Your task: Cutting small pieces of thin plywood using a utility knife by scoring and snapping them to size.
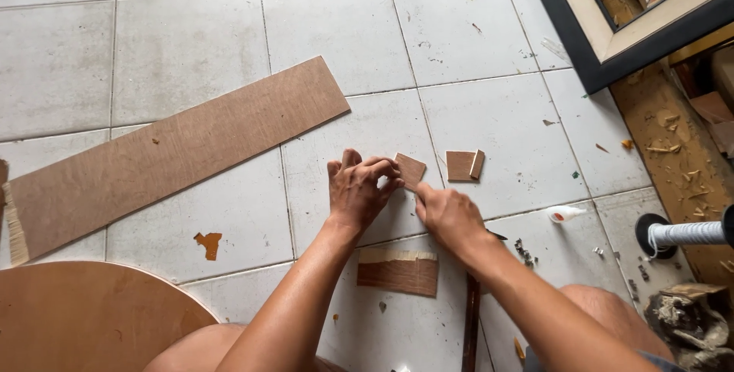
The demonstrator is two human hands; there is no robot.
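My left hand (358,188) and my right hand (449,215) meet over the white tiled floor (459,28). Together they pinch a small brown square of thin wood (411,168), held tilted just above the tiles. My left fingers curl around its left edge; my right fingertips press its lower corner. A second small wood square with a narrow strip leaning on its right side (464,165) lies on the floor just to the right. A wider veneer offcut with a pale frayed top edge (398,270) lies between my forearms.
A long brown plywood plank (168,154) lies diagonally at left. A round wooden board (84,318) sits at the lower left. A small white glue bottle (566,214) lies right of my hand, a dark-framed panel (612,51) stands top right, and a corded tool (684,233) at right.
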